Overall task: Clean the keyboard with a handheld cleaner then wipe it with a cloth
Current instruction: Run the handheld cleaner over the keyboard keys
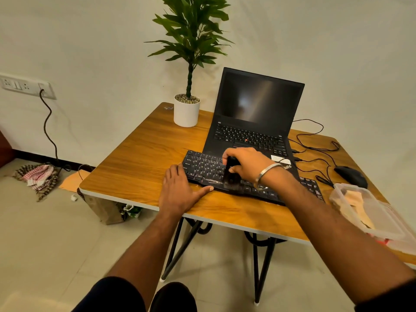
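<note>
Cleaning step in hand. Right hand point(244, 162) grips black cleaner point(230, 174), brush end down on keyboard point(207, 167) at frame centre, on table point(139, 167). Left hand point(180, 190) flat, fingers straight, steadying keyboard's left end. Next, likely: sweep remaining keys rightward, then fetch cloth; none seen on table.

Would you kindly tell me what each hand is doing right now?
Left hand: open, resting flat against the keyboard.
Right hand: gripping the cleaner on the keys.
</note>
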